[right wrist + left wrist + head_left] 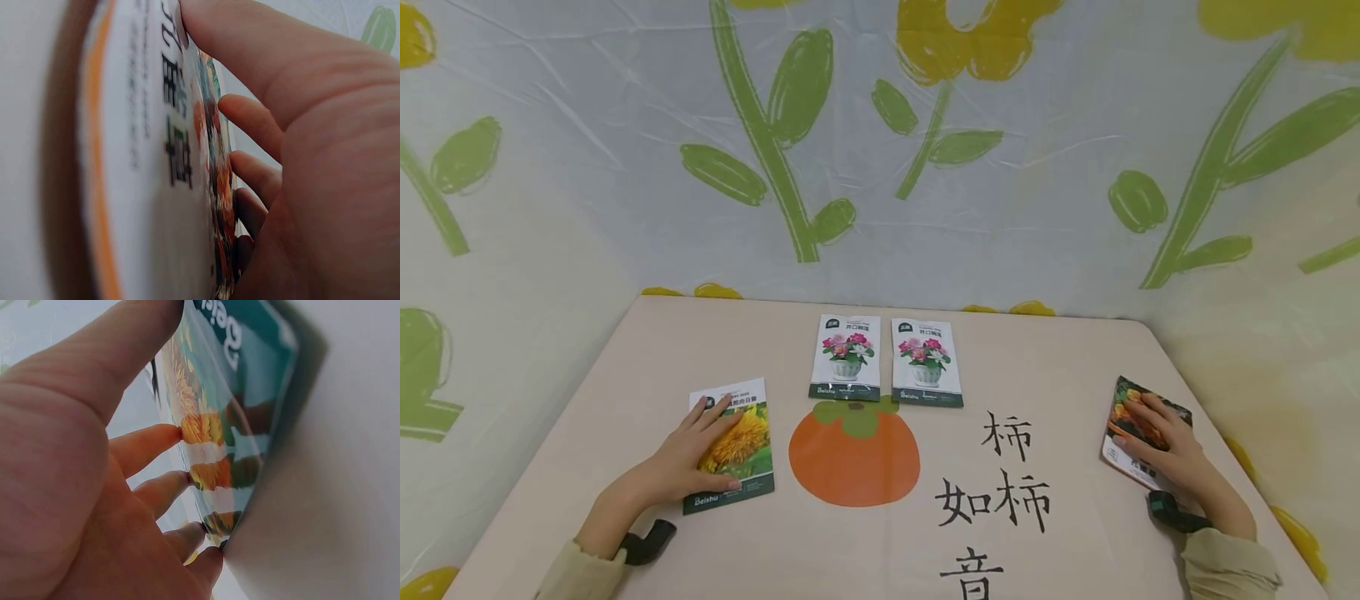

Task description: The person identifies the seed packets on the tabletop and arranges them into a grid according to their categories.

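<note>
At the table's left, my left hand (679, 460) rests on a seed packet (756, 446) with a yellow flower picture and a dark green bottom band. Its fingers are spread over the packet's left part, and the thumb lies near the lower edge. In the left wrist view the fingertips touch the glossy front of that packet (247, 406). Far to the right, my right hand (1180, 457) lies over another seed packet (1124, 467), tilted on the table, with orange flowers and a white lower part. The right wrist view shows thumb and fingertips against this packet's face (156, 206).
Two matching white seed packets (846, 358) (927, 364) with pink potted flowers lie side by side at the back middle. The pale tabletop (865, 550) bears a printed orange persimmon (854, 458) and black characters. A flower-patterned cloth (1037, 208) hangs behind and beside it.
</note>
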{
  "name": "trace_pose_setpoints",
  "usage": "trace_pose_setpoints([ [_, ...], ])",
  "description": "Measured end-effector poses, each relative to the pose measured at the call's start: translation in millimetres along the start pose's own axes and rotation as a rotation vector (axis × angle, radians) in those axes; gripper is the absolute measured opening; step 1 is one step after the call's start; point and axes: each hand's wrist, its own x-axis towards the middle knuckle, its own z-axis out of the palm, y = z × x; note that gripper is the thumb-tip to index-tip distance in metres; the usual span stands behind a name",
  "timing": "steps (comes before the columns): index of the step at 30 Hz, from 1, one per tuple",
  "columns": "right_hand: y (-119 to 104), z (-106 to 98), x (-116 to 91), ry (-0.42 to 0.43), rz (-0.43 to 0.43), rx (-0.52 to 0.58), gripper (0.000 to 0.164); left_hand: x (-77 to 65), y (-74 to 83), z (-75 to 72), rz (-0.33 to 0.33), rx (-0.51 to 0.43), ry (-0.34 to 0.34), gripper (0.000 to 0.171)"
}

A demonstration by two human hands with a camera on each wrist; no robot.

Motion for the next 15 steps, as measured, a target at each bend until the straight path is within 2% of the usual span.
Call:
trace_pose_setpoints([
  [7,-1.3,-0.5,-1.0,0.031,-0.035,0.005,0.071,0.0,3.1,-0.3,0.007,-0.001,-0.011,0.096],
  [15,-4.7,-1.1,-0.4,0.017,-0.016,0.013,0.072,-1.4,8.1,0.0,0.004,-0.005,-0.029,0.097],
])
